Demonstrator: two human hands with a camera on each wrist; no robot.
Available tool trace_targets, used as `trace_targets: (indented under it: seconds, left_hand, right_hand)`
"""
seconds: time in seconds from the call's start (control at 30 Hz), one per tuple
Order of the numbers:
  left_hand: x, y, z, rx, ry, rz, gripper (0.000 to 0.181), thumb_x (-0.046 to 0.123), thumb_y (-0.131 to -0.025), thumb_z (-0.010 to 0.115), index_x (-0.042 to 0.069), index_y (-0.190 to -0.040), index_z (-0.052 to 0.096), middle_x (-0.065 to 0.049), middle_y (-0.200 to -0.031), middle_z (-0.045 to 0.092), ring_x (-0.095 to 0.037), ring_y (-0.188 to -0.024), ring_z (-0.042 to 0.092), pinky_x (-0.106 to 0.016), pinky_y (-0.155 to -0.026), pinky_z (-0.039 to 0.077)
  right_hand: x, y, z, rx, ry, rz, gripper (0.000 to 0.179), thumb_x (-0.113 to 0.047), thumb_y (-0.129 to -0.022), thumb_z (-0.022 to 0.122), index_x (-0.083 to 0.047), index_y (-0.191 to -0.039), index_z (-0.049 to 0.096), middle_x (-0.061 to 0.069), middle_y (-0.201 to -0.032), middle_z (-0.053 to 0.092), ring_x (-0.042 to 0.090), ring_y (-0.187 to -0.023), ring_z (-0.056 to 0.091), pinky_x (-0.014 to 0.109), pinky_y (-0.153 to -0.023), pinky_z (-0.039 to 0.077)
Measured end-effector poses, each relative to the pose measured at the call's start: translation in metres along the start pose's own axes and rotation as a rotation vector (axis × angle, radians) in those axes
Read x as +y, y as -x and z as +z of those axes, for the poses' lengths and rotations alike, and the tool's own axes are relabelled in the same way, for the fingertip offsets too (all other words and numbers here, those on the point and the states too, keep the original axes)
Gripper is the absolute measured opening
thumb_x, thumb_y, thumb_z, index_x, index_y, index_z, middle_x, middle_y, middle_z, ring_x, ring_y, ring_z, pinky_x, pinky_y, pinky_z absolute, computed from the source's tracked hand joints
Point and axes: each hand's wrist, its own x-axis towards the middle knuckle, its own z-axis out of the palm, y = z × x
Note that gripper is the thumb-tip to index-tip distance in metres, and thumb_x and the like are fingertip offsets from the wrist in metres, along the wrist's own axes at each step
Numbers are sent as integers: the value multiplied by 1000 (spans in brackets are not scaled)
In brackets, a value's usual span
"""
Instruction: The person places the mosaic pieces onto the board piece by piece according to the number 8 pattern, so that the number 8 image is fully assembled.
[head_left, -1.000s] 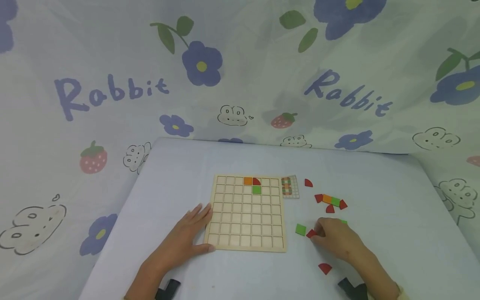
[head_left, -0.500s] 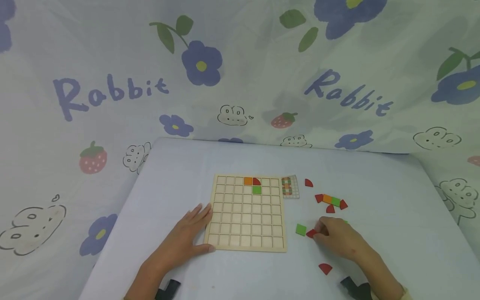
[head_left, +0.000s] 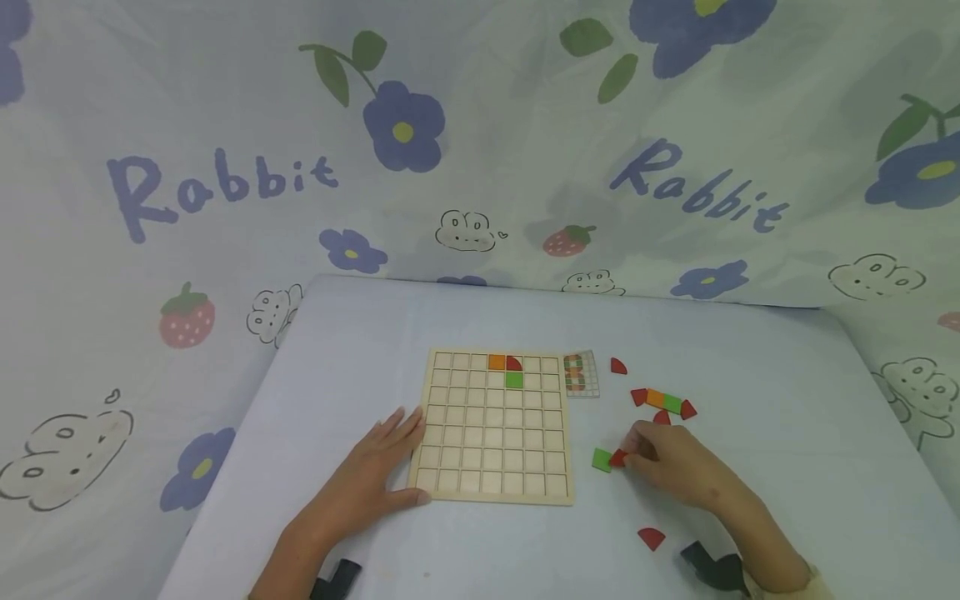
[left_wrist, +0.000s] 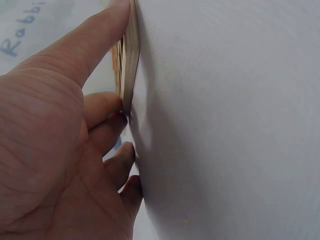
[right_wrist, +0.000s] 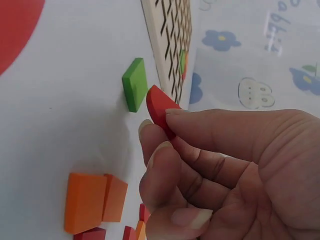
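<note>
At 8–9 o'clock on the wooden grid board (12 = far side), L hand rests w/ fingers & thumb spread vs. the edge, thumb by the 7 o'clock corner. R hand, off the board at approx. 4, pinches a red quarter pc. btwn thumb & index. That pc. is just beside a loose green sq. lying at 9 o'clock from it on the white counter; contact, can't tell. Board holds 3 pcs. nr. its 12: orange sq. & inset red quarter side by side, top row; inset green sq. directly below the red. Patterned card at 2, just beside board; lone red quarter past it. At 3, farther off: row of pcs., red-orange-green-red, w/ part-hidden red quarter on its near side. Another, the near red quarter, at 4. R-wrist view adds orange blocks at frame's 7–8. Backdrop cloth w/ flowers at 12.
</note>
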Motion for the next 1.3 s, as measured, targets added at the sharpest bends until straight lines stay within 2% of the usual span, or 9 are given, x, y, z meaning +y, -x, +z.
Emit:
trace_targets:
  seconds: [0.13, 0.37, 0.83, 0.97, 1.13, 1.3]
  left_hand:
    - [0, 0, 0, 2, -6, -4, 100, 46, -80, 89, 9, -160, 42, 3, -170, 25, -30, -159, 16, -53, -129, 16]
    - [0, 0, 0, -6, -4, -11, 100, 47, -80, 88, 10, -160, 41, 3, -171, 25, -29, -159, 15, -53, -129, 16]
    - [-1, 0, 1, -2, 7, -24, 101, 48, -80, 88, 11, -161, 40, 4, -171, 25, -28, -160, 14, -53, -129, 16]
    - [-1, 0, 1, -3, 9, -20, 101, 48, -81, 88, 11, -161, 40, 4, -171, 24, -28, -160, 14, -53, -129, 15]
    - [-2, 0, 0, -1, 9, -17, 100, 48, -81, 87, 11, -161, 40, 3, -171, 25, -29, -160, 15, -54, -129, 16]
    - [-2, 0, 1, -8, 7, -14, 101, 48, -81, 87, 11, -162, 39, 3, -171, 24, -29, -160, 14, -53, -129, 17]
  right_hand:
    - [-5, -5, -3, 1, -38, -36, 10, -13, -95, 77, -14, -99, 68, -2, -76, 61, 16, -61, 58, 26, -56, 55]
    - [-17, -18, -7, 48, -21, -167, 8, -10, -96, 75, -14, -98, 68, -6, -81, 63, 15, -77, 56, 24, -65, 54]
    - [-45, -48, -8, 65, -45, -248, 5, -13, -98, 72, -15, -99, 69, -2, -84, 65, 16, -78, 57, 27, -66, 54]
    - [-58, -63, -3, 58, -64, -276, 4, -13, -98, 73, -15, -97, 70, -4, -83, 64, 16, -77, 57, 27, -64, 53]
    - [-77, -85, 11, 35, -74, -257, 5, -15, -98, 73, -12, -96, 70, -4, -82, 64, 17, -78, 57, 29, -65, 53]
    - [-88, -103, 22, 19, -42, -284, 4, -13, -97, 71, -12, -94, 69, -5, -81, 64, 15, -77, 57, 32, -72, 52]
